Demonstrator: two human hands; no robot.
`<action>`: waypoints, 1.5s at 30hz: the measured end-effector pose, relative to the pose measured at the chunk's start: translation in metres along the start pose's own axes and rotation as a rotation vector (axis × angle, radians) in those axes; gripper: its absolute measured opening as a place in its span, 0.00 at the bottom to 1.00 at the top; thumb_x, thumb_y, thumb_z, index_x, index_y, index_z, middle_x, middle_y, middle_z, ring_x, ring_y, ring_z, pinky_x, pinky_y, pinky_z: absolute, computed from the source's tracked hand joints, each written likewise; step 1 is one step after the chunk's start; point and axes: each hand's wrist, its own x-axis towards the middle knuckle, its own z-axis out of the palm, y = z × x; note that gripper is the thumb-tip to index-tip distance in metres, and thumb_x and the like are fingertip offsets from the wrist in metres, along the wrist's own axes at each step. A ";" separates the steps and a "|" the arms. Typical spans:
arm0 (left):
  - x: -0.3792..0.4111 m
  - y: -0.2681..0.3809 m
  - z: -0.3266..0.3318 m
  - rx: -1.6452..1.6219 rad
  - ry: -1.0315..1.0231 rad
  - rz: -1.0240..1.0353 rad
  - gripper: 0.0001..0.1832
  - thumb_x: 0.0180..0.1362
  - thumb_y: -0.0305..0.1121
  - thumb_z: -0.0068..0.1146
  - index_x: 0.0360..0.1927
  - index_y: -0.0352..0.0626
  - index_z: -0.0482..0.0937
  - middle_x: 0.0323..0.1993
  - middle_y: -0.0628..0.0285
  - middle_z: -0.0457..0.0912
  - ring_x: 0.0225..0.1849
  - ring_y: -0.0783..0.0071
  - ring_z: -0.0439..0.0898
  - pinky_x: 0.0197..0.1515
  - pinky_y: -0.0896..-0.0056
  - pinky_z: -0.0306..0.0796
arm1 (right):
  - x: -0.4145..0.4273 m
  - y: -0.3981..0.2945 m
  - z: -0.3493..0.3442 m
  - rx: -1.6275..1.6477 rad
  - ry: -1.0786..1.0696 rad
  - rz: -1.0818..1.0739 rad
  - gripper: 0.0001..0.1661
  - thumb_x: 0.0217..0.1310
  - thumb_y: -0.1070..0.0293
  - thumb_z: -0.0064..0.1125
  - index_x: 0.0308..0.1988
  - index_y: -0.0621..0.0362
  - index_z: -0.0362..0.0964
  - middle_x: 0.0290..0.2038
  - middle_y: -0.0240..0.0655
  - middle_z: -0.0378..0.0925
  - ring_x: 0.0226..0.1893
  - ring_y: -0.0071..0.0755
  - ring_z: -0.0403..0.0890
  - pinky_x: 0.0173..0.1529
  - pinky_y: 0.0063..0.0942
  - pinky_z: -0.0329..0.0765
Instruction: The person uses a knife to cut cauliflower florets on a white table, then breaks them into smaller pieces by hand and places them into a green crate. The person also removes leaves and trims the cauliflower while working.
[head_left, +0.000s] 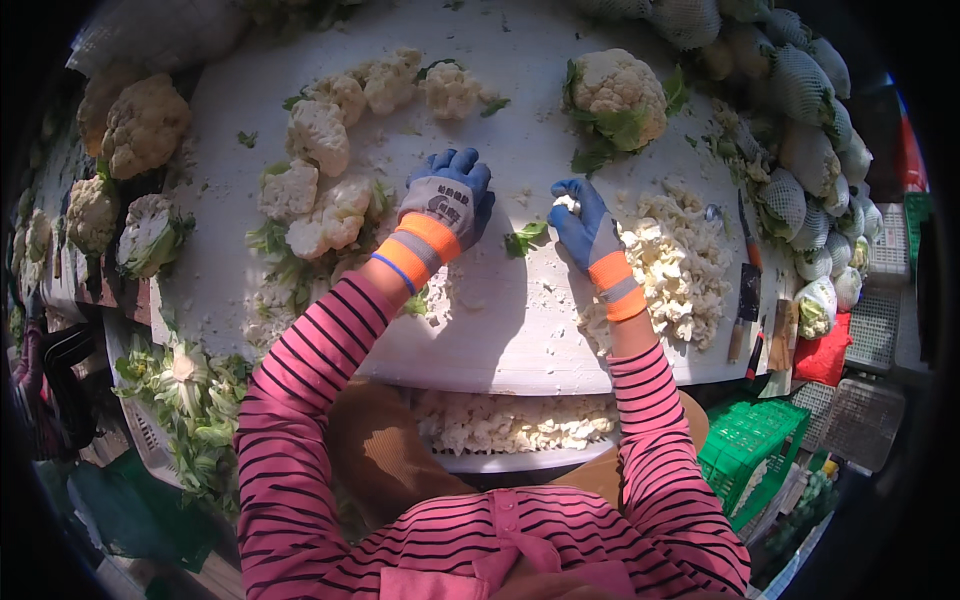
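My left hand (454, 195), in a blue and grey work glove with an orange cuff, lies palm down over the white table (480, 337); whether anything is under it is hidden. My right hand (585, 221), gloved alike, pinches a small cauliflower floret (567, 203) between thumb and fingers. A green leaf scrap (526, 238) lies between the hands. Left of my left hand, large cauliflower pieces (330, 217) form a curved row. A heap of small florets (679, 262) lies right of my right hand. Beyond it sits a whole cauliflower (619, 97) with leaves.
Knives (748, 292) lie along the right edge, near net-wrapped cauliflowers (806, 82). A tray of florets (517, 427) stands below the table's front edge. A basket of leaves and stalks (187, 390) is at the left, a green crate (750, 442) at the right. More cauliflower heads (146, 124) stand far left.
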 end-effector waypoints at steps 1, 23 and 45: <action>0.029 0.007 0.006 -0.077 0.151 0.031 0.27 0.58 0.43 0.59 0.61 0.45 0.74 0.65 0.49 0.70 0.67 0.46 0.68 0.69 0.48 0.61 | 0.016 0.002 0.003 -0.131 0.113 -0.114 0.15 0.63 0.68 0.54 0.49 0.58 0.74 0.42 0.45 0.81 0.43 0.41 0.83 0.48 0.34 0.79; -0.138 -0.009 -0.065 0.172 0.221 -0.008 0.26 0.53 0.45 0.64 0.54 0.44 0.80 0.63 0.43 0.74 0.63 0.41 0.72 0.64 0.43 0.66 | 0.165 -0.095 0.122 -0.578 0.051 -0.068 0.44 0.50 0.44 0.70 0.65 0.41 0.65 0.63 0.45 0.71 0.59 0.58 0.74 0.62 0.46 0.73; -0.056 0.191 0.030 -0.981 0.286 0.245 0.27 0.69 0.39 0.54 0.67 0.42 0.64 0.59 0.55 0.70 0.58 0.69 0.73 0.57 0.66 0.73 | -0.125 0.025 -0.087 0.270 0.064 -0.126 0.38 0.58 0.49 0.69 0.63 0.53 0.66 0.50 0.43 0.72 0.46 0.41 0.78 0.48 0.37 0.80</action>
